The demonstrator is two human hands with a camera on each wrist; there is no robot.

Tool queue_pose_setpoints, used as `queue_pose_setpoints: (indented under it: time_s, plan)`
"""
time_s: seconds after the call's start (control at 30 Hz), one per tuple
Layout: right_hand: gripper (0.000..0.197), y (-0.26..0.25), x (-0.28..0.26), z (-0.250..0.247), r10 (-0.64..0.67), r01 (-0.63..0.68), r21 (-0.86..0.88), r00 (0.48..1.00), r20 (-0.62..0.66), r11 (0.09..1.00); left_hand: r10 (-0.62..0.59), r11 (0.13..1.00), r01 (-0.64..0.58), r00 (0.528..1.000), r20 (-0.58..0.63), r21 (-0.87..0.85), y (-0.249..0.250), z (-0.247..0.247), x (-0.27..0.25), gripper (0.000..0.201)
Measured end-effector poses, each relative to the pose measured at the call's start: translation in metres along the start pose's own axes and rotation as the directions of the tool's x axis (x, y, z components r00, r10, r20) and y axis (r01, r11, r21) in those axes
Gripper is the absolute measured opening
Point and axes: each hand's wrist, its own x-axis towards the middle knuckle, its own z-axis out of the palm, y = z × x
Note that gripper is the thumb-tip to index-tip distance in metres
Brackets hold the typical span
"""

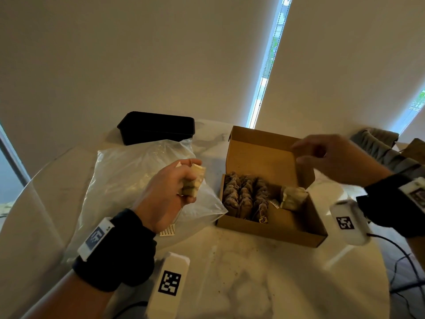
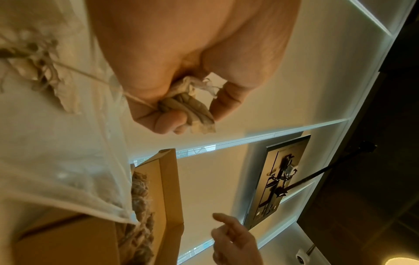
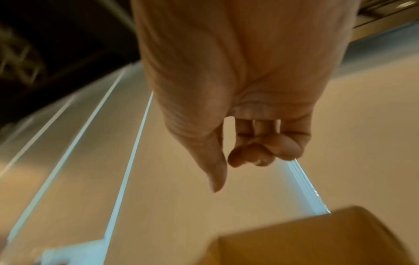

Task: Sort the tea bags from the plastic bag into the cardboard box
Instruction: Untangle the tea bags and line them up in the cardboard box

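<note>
My left hand [image 1: 181, 183] grips a small stack of tea bags [image 1: 194, 181] above the clear plastic bag [image 1: 128, 178], just left of the cardboard box. In the left wrist view the curled fingers [image 2: 163, 118] clamp the bunched tea bags [image 2: 192, 109], and a string trails off to the left. The open cardboard box [image 1: 287, 231] holds a row of brown tea bags [image 1: 243, 196] on its left side and a paler bundle [image 1: 293, 198] on the right. My right hand [image 1: 322, 155] hovers above the box's raised lid [image 1: 257, 155], fingers loosely curled and empty, as the right hand [image 3: 249, 154] also shows in its wrist view.
A black rectangular container [image 1: 156, 126] stands behind the plastic bag on the white marble table [image 1: 241, 272]. A small printed label [image 1: 167, 230] lies by the bag's near edge. Grey chair backs [image 1: 379, 146] stand at the far right, and cables [image 1: 400, 263] trail off the table's right side.
</note>
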Motion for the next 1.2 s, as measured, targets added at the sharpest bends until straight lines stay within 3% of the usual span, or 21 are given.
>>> queue_pose_setpoints:
  time_s: [0.07, 0.13, 0.23, 0.3, 0.37, 0.47, 0.57, 0.7, 0.8, 0.93, 1.1, 1.2]
  plan:
    - [0.015, -0.021, -0.002, -0.012, 0.011, 0.005, 0.168, 0.995, -0.095, 0.986, 0.004, 1.0, -0.004, 1.0, -0.013, 0.001, 0.0, 0.001, 0.0, 0.033]
    - [0.012, -0.051, -0.005, -0.011, -0.025, 0.054, 0.316, 0.995, -0.095, 0.947, 0.021, 1.0, -0.021, 1.0, -0.021, 0.022, -0.001, 0.001, 0.0, 0.032]
    - [0.012, -0.099, -0.008, 0.018, -0.118, 0.07, 0.402, 0.988, 0.095, 0.913, 0.057, 0.998, -0.057, 0.998, -0.011, 0.026, -0.003, 0.001, 0.0, 0.032]
    - [0.026, -0.121, -0.005, 0.046, -0.142, 0.046, 0.403, 0.967, 0.211, 0.914, 0.086, 0.995, -0.086, 0.996, 0.009, 0.045, -0.004, 0.001, 0.0, 0.038]
    - [0.026, -0.134, -0.001, 0.07, -0.163, 0.04, 0.497, 0.965, 0.207, 0.867, 0.119, 0.988, -0.12, 0.993, 0.017, 0.093, -0.006, 0.0, 0.0, 0.044]
    - [0.007, -0.136, 0.0, 0.084, -0.105, 0.012, 0.634, 0.989, 0.109, 0.773, 0.161, 0.977, -0.16, 0.987, 0.006, 0.14, -0.006, -0.002, 0.0, 0.044]
    - [0.005, -0.129, -0.001, 0.089, 0.016, -0.041, 0.732, 0.999, 0.041, 0.68, 0.151, 0.975, -0.152, 0.988, 0.02, 0.161, -0.006, -0.001, 0.0, 0.046]
    - [0.019, -0.124, -0.002, 0.089, 0.049, -0.177, 0.808, 0.982, 0.181, 0.563, 0.177, 0.944, -0.186, 0.983, 0.055, 0.272, -0.008, 0.003, -0.002, 0.03]
    - [0.019, -0.125, -0.002, 0.089, 0.046, -0.176, 0.83, 0.983, 0.179, 0.529, 0.188, 0.932, -0.198, 0.98, 0.063, 0.303, -0.009, 0.001, -0.002, 0.026]
    - [0.014, -0.125, -0.003, 0.086, 0.061, -0.189, 0.893, 0.982, 0.18, 0.408, 0.154, 0.94, -0.169, 0.985, 0.074, 0.298, -0.009, -0.002, -0.002, 0.051]
    - [0.015, -0.125, -0.002, 0.087, 0.039, -0.2, 0.848, 0.977, 0.208, 0.49, 0.111, 0.924, -0.154, 0.984, 0.141, 0.349, -0.007, -0.005, -0.003, 0.058]
    - [0.006, -0.123, -0.003, 0.086, 0.057, -0.188, 0.859, 0.981, 0.184, 0.475, 0.104, 0.918, -0.156, 0.982, 0.156, 0.366, -0.006, -0.007, -0.002, 0.059]
